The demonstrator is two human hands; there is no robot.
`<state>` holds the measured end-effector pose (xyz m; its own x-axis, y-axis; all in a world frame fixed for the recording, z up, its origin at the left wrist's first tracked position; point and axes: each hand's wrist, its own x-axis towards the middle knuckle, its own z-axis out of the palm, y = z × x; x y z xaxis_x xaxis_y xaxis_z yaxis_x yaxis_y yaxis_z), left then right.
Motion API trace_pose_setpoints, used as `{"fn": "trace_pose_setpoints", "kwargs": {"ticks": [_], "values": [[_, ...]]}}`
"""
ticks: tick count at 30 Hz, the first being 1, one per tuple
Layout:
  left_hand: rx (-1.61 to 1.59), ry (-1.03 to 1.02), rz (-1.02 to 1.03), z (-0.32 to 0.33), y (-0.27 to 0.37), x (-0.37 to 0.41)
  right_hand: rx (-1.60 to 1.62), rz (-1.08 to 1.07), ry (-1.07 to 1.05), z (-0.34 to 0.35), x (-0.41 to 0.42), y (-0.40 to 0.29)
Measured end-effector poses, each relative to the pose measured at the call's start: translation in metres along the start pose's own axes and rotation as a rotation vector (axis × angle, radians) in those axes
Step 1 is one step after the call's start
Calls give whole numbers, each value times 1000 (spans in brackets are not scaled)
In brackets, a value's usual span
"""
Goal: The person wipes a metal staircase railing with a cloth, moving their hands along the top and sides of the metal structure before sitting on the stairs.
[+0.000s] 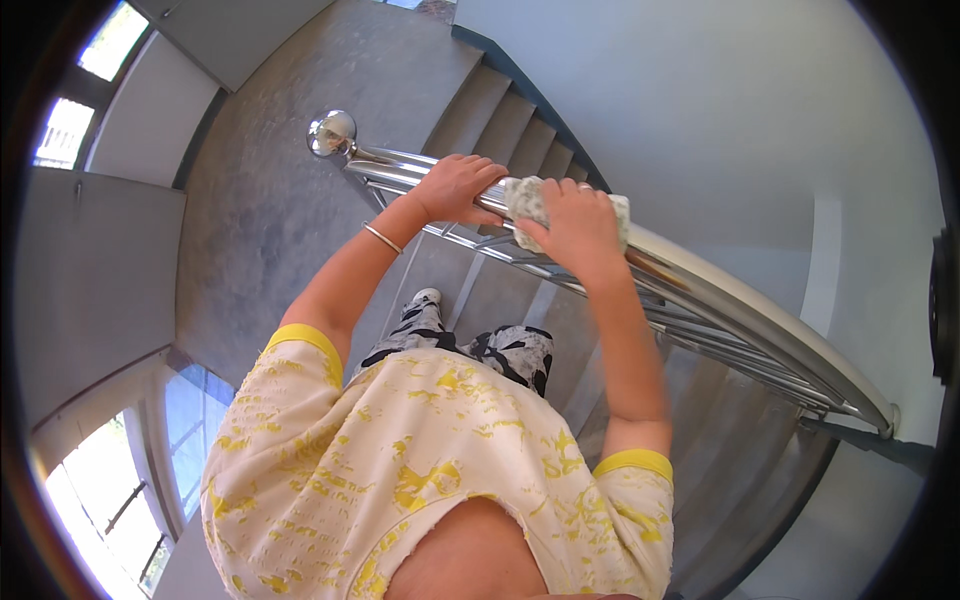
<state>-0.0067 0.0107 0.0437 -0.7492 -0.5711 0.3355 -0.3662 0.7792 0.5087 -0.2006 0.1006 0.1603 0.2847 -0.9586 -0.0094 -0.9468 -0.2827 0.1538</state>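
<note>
A shiny metal stair handrail [697, 262] runs across in front of me, from upper left to lower right. My left hand [461, 187] grips the rail, thumb on the near side and fingers over the top. To its right, my right hand [581, 217] presses a pale, fluffy cleaning cloth [525, 199] onto the rail, with the cloth wrapped partly over the top. The rail under the cloth is hidden. At the rail's left end a polished metal ball finial [331, 133] tops the post.
Metal balusters [720, 345] stand below the handrail. Concrete steps [480, 105] lie beyond the rail, and more steps [442, 262] are under my feet. A grey landing floor [262, 172] spreads to the left. Windows [105, 487] are at the left, a pale wall [712, 112] at the right.
</note>
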Motion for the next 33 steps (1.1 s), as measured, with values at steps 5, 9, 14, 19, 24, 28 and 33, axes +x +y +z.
{"fn": "trace_pose_setpoints", "kwargs": {"ticks": [5, 9, 14, 19, 24, 28, 33], "values": [[49, 97, -56, 1, -36, -35, -105, 173, -186, -53, -34, 43], [54, 161, -46, 6, -45, -43, -128, 93, -80, -42, -40, 52], [4, 188, -25, 12, -51, -41, 18, 39, -205, -15, 7, 22], [-41, 180, 6, 8, -55, -43, 92, -63, -247, 19, 63, -27], [-19, 129, 23, 5, -77, -52, 116, -133, -287, 43, 98, -58], [52, 124, -165, -8, -100, -82, 119, -182, -260, 48, 96, -59], [73, 259, -204, -6, -135, -109, 1, -201, -181, 39, 78, -63]]}}
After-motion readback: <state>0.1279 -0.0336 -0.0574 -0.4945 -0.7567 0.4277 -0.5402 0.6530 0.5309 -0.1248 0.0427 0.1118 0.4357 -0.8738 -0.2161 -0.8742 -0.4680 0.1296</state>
